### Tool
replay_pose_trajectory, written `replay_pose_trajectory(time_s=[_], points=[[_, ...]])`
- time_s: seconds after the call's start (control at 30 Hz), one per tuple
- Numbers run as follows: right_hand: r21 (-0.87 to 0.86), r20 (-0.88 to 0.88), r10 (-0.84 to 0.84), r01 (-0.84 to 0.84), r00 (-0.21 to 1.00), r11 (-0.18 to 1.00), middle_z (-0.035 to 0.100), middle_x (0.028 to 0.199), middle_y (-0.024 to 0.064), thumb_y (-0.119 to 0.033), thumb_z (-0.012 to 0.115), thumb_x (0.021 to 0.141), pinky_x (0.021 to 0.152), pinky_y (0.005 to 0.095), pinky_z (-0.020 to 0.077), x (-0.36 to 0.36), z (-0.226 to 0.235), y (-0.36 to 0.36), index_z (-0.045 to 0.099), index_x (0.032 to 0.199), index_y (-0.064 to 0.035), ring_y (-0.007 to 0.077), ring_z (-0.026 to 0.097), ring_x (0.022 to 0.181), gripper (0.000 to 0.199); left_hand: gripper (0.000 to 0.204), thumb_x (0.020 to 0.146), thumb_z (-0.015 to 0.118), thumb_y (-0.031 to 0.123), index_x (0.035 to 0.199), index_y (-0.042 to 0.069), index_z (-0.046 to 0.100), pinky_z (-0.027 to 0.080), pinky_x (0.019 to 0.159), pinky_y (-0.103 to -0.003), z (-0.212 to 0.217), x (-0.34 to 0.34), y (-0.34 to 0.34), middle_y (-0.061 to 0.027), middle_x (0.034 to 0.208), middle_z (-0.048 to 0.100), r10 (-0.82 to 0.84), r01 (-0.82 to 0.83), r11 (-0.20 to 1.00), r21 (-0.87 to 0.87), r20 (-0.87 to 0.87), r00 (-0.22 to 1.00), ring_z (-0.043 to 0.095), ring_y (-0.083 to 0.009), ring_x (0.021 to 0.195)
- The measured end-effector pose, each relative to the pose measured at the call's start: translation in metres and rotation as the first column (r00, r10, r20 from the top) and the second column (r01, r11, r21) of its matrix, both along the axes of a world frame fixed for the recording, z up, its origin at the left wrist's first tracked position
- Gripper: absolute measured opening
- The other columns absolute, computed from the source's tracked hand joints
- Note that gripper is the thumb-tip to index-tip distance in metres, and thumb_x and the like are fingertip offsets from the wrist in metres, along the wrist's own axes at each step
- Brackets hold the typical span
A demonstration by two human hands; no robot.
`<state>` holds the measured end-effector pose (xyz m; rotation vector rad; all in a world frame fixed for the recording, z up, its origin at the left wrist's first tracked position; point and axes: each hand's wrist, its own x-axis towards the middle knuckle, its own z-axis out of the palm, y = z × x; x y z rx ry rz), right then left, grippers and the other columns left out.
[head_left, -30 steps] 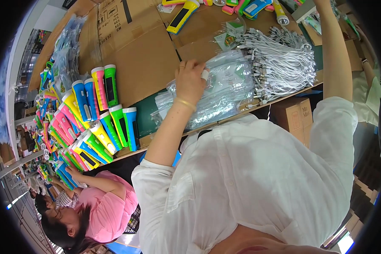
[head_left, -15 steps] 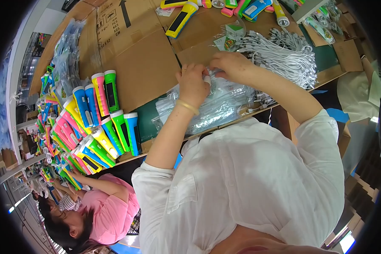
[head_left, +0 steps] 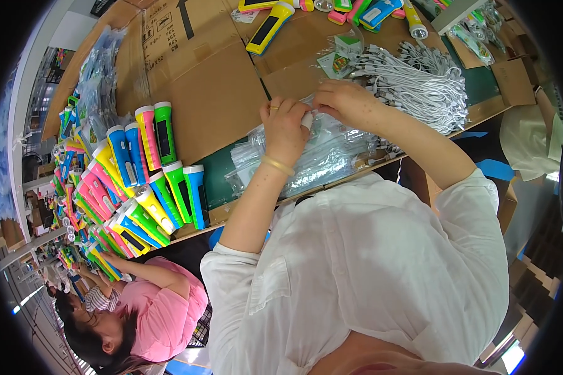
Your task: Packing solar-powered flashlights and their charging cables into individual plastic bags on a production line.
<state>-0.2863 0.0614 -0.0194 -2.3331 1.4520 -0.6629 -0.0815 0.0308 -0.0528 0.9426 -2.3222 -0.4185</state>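
My left hand [head_left: 286, 128] and my right hand [head_left: 347, 103] meet over a stack of clear plastic bags [head_left: 325, 153] near the table's front edge. Both have bent fingers, pinching at the upper edge of a clear bag between them; the fingertips are partly hidden. A small white wrap or piece [head_left: 307, 120] shows at my left thumb. Right beside my right hand lies a big bundle of white cables [head_left: 419, 87]. Just beyond the hands are a clear packet with a green card [head_left: 338, 62] and a cardboard sheet [head_left: 216, 94].
Rows of colourful flashlights [head_left: 150, 187] stand to the left, with clear bags [head_left: 100, 87] behind them. More flashlights [head_left: 272, 28] lie at the far side. A co-worker in a pink top [head_left: 169, 309] reaches among the flashlights at lower left. A metal post [head_left: 456, 15] rises at far right.
My hands stay over the bags and have shifted only slightly, the right one a little downward. The flashlights and cables have not moved.
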Motion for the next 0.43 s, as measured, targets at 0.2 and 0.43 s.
replay_pose_trajectory(time_s=[0.2, 0.43], points=[[0.133, 0.092, -0.050, 0.038, 0.995, 0.990, 0.063, 0.093, 0.0105, -0.004, 0.071, 0.082, 0.078, 0.0410, 0.0521, -0.017, 0.005, 0.001, 0.065, 0.094, -0.0050, 0.0328, 0.062, 0.091, 0.014, 0.013, 0.078, 0.072, 0.005, 0.090, 0.007, 0.069, 0.042, 0.090, -0.042, 0.021, 0.048, 0.007, -0.0090, 0.092, 0.067, 0.105, -0.105, 0.994, -0.003, -0.027, 0.994, 0.059, -0.0307, 0.092], [0.073, 0.179, 0.272, -0.289, 0.945, 0.955, 0.067, 0.110, 0.0084, -0.011, 0.072, 0.084, 0.098, 0.0452, 0.0462, 0.028, 0.013, -0.006, 0.065, 0.116, -0.0143, 0.0308, 0.061, 0.112, 0.033, 0.010, 0.083, 0.071, 0.005, 0.094, 0.006, 0.070, 0.044, 0.088, -0.043, 0.024, 0.059, 0.027, -0.0121, 0.089, 0.068, 0.242, -0.108, 0.909, 0.403, -0.297, 0.924, 0.061, -0.0301, 0.091]])
